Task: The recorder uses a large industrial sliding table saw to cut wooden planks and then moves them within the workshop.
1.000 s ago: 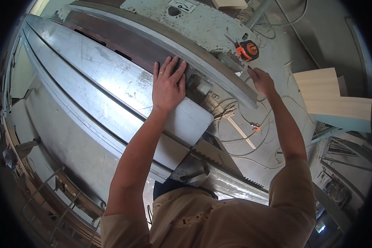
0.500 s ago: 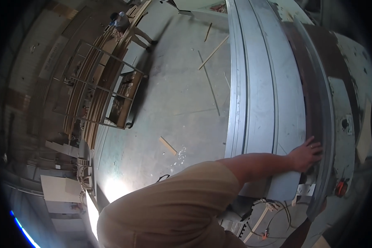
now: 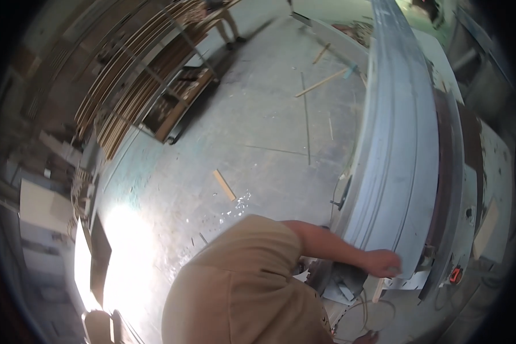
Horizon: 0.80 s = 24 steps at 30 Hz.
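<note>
My left hand (image 3: 383, 263) is over the near end of a long, grey metal sliding table (image 3: 384, 206), with its fingers curled in. Whether something small sits in them is hidden. Only part of my right hand (image 3: 367, 338) shows at the lower edge, low beside a looped hose or cable (image 3: 378, 304), and its fingers are not clear. To the right of the table runs a dark brown panel strip (image 3: 441, 189), with a long grey metal rail (image 3: 457, 172) beside it. An orange-and-black tape measure (image 3: 455, 276) lies close to the rail's near end.
Wood strips (image 3: 224, 184) and white scraps lie on the concrete floor (image 3: 258, 126). A wheeled rack (image 3: 180, 109) with long boards stands at the far left, where another person's legs (image 3: 226, 26) show. Bright light falls on the floor at left.
My left hand has drawn back from the brown strip to the table's near end. My right hand has left the rail's end and moved down and left. The view has shifted.
</note>
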### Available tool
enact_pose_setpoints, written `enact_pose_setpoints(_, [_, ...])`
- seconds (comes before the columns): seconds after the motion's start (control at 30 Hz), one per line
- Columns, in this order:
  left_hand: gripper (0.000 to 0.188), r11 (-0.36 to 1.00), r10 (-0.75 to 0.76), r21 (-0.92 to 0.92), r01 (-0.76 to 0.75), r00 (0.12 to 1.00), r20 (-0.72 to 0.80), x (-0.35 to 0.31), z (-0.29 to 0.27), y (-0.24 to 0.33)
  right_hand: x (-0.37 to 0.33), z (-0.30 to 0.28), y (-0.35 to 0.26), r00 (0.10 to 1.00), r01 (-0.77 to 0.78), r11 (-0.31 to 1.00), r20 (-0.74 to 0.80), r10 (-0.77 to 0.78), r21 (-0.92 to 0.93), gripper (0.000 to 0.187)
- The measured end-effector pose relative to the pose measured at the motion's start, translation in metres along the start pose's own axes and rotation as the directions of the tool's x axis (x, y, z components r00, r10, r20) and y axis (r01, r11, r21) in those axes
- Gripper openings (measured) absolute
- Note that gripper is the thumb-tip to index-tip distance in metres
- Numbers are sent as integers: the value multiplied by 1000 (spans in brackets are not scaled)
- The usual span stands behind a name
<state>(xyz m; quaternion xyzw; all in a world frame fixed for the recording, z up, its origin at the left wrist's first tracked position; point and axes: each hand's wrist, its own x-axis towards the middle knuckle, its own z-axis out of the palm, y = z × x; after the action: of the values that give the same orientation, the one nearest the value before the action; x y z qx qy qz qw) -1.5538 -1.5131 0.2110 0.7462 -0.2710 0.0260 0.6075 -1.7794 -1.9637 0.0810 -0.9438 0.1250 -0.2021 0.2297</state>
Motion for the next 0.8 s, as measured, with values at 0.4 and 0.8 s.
enact_pose_setpoints(0.4, [31,736,-356,84,672,489,-796,-492,-188,279,-39,-28,-215,995,-99,854,61,79,510,39])
enact_pose_setpoints(0.8, [51,37,770,856,516,531,-354,-685,-263,760,-127,-6,-478,882,168,679,199,-427,714,35])
